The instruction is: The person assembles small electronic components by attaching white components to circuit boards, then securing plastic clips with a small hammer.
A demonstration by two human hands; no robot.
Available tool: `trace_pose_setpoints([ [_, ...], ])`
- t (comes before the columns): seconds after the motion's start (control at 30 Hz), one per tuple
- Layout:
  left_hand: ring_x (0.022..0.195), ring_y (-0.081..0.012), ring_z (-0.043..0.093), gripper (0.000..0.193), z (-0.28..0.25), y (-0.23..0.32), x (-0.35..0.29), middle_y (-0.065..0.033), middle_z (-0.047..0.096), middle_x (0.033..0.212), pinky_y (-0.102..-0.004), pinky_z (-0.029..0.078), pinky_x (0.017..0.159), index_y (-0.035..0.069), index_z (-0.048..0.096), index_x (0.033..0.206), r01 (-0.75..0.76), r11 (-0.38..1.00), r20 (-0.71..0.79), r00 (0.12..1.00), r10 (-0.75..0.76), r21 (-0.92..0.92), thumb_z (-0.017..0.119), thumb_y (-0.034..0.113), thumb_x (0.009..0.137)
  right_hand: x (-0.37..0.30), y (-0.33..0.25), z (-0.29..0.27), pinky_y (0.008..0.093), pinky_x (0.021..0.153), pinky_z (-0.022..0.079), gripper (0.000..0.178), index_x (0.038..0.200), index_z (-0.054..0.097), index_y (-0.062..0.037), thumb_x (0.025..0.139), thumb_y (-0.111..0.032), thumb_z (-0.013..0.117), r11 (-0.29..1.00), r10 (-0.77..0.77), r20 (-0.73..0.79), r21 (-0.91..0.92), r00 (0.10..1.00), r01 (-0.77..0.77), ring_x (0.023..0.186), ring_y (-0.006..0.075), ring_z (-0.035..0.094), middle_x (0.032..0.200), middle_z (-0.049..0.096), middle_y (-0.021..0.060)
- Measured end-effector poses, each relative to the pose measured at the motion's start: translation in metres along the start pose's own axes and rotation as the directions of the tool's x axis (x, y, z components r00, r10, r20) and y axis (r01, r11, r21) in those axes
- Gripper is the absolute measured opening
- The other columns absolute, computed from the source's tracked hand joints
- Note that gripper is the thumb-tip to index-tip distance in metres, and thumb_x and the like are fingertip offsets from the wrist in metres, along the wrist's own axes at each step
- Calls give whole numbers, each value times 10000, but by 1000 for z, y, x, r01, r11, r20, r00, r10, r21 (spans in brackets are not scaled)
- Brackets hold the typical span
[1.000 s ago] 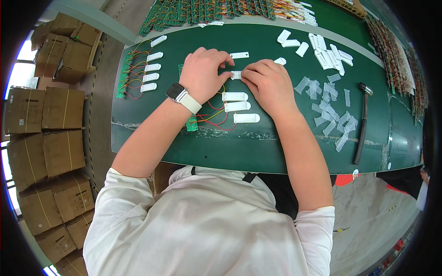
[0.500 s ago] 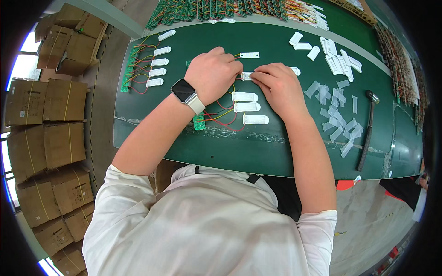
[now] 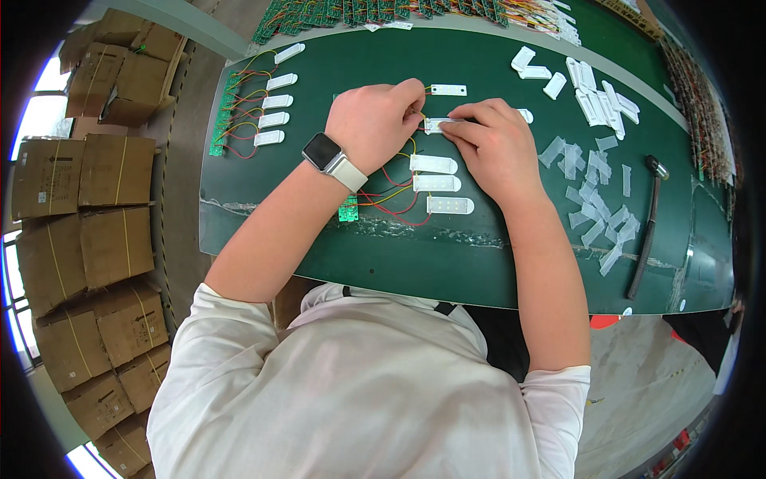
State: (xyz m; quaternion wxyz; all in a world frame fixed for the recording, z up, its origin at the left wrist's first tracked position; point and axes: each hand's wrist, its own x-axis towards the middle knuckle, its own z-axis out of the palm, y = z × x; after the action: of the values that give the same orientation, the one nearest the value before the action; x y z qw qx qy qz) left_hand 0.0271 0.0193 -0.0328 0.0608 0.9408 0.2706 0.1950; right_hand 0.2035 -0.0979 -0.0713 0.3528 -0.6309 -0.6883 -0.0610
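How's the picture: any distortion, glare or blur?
Head view: fisheye bends the near edge of the green table, corners black; head view: windows far left washed out white; head view: white piece at right fingers, no obvious smear, but fine detail too small to tell.

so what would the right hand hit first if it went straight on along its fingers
The right hand would probably meet the small white strip between the hands first, then the left hand; depth is hard to judge.

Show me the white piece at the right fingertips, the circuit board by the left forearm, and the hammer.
White piece [image 3: 434, 126]: head view, uncovered left part.
Circuit board [image 3: 348, 211]: head view, visible near end.
Hammer [image 3: 645, 239]: head view, dark handle.
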Motion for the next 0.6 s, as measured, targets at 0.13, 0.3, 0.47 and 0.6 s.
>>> trace_pose_setpoints([
  [0.13,725,-244,709,143,0,-2,3,8,736,803,-374,548,622,142,669,905,79,994,76,994,-73,-71,784,179,828,1,0,0,365,848,521,88,886,818,-166,800,-161,797,1000,-5,-4,-18,1000,5,966,173,640,956,724,-74],
  [0.3,880,-235,727,139,-1,-3,8,3,766,985,-371,574,731,148,734,974,12,998,155,988,-2,-63,773,178,843,2,3,2,360,840,528,113,900,818,-161,788,-159,814,994,19,-62,-107,998,-26,961,183,631,957,719,-61],
  [0.47,1017,-226,716,203,2,-11,11,-4,765,1120,-363,577,836,146,764,1038,-41,992,155,986,59,-121,781,205,845,2,8,1,354,849,553,124,918,817,-139,794,-144,811,998,33,-38,-49,999,-35,970,198,630,963,719,-38],
  [0.6,959,-234,684,286,0,-22,12,2,767,1107,-354,569,840,161,783,1099,-123,982,116,983,140,-144,812,224,822,4,10,-1,356,857,563,130,937,815,-118,808,-122,797,999,26,-14,19,1000,-26,982,209,632,973,723,-25],
])
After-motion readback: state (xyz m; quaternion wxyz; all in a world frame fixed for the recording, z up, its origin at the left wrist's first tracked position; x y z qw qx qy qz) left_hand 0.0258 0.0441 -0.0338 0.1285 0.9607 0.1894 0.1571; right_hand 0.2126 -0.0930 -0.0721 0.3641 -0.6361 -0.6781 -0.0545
